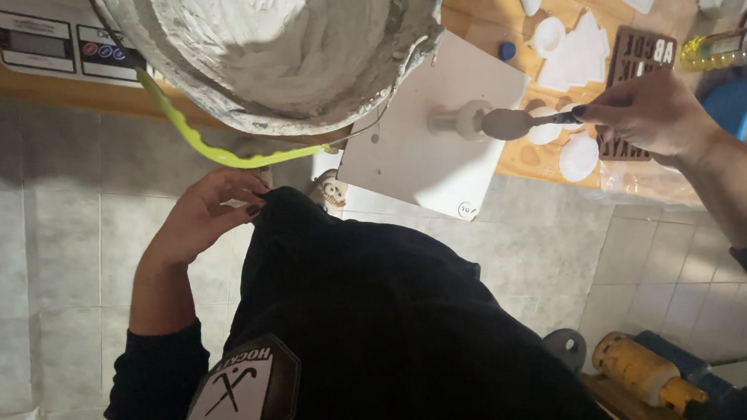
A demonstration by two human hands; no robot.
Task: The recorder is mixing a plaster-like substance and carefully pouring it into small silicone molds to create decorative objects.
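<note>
The large plaster-coated bucket [263, 32] fills the upper left and blocks most of the way over the table [487, 14] there; its yellow-green handle [210, 144] hangs across the gap beneath it. Right of it, a white board [414, 151] offers bare surface around a small white cylinder [461, 119]. Farther right, white cast pieces [581, 57] and a brown letter mould [639, 53] crowd the tabletop.

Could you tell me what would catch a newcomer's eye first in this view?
The big plaster-caked bucket fills the top left, its yellow-green handle hanging just above the left hand, which touches the dark garment. At the upper right, the right hand holds a plaster-laden spoon over a white board, beside white cast shapes on the wooden table.
</note>
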